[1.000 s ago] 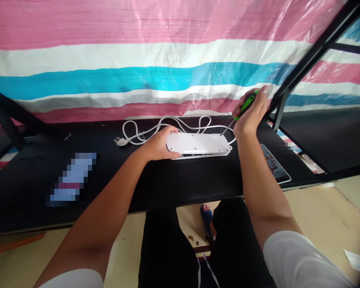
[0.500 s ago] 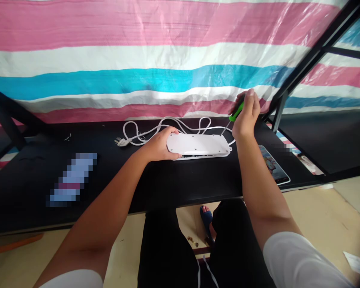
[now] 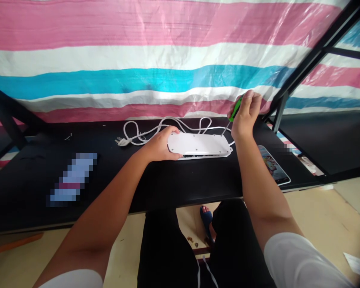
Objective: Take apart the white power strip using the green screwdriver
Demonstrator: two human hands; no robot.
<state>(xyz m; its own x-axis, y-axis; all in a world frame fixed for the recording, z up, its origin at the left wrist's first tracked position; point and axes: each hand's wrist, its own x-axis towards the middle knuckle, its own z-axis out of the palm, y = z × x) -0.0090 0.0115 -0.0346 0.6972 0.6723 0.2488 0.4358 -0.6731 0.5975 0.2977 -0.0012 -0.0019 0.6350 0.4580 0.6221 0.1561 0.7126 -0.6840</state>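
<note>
A white power strip [image 3: 202, 144] lies on the black table, its face with several small screw holes turned up and a gap showing along its near side. My left hand [image 3: 163, 145] is closed round the strip's left end, thumb on the near edge and fingers on the far edge. Above the right end, my right hand [image 3: 246, 114] grips a screwdriver [image 3: 235, 110] with a green and black handle. Its thin shaft slants down to the far right corner of the strip, where the tip meets a screw hole. Whether a screw sits there is too small to tell.
The strip's white cord [image 3: 168, 120] loops behind it, ending in a plug [image 3: 123, 141] at the left. A phone [image 3: 274, 166] lies by my right forearm, and a blurred-out screen [image 3: 75, 176] at the left. Behind hangs a striped plastic sheet [image 3: 138, 80]; black frame bars [image 3: 310, 68] rise at the right.
My right hand has turned slightly with the screwdriver, its handle now a little differently angled. The tip stays at the same corner, and my left hand keeps its hold.
</note>
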